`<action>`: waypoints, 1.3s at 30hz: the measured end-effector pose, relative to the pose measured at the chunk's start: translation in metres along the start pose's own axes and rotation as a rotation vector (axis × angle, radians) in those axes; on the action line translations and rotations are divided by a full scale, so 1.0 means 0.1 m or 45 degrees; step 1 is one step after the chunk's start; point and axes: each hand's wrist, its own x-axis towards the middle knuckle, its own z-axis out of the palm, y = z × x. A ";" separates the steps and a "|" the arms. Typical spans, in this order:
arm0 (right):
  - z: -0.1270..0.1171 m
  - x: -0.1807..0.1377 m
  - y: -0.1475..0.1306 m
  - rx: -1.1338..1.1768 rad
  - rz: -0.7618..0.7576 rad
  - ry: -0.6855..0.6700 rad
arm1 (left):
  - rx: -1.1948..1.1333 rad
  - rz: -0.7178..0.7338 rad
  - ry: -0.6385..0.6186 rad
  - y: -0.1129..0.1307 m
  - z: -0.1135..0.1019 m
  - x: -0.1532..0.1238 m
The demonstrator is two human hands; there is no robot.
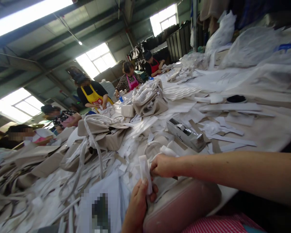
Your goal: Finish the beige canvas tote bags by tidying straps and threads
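My left hand [138,202] rises from the bottom edge and pinches a narrow white strip [145,173] between thumb and fingers. My right hand [163,165], reaching in from the right on a bare forearm, is closed on the upper side of the same strip. Under both hands lies a beige bag [184,204] with a rounded, pinkish-lit edge. White paper strips and scraps litter the table all around the hands.
A grey tape dispenser [188,134] lies just beyond my right hand. Heaps of beige bags [102,132] with white handles cover the long table [269,129]. Several people in aprons [93,94] work along the far left side. Plastic bags [247,48] pile up at the right.
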 end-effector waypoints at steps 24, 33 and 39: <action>0.55 -0.10 -0.02 1.050 0.156 -0.123 | 0.196 0.141 -0.068 -0.04 -0.06 -0.08; 0.34 -0.02 -0.04 0.573 0.169 -0.241 | -0.016 0.078 -0.077 -0.04 -0.07 -0.04; 0.18 -0.16 -0.33 0.098 0.169 -0.304 | -0.146 0.051 -0.106 -0.04 -0.07 0.00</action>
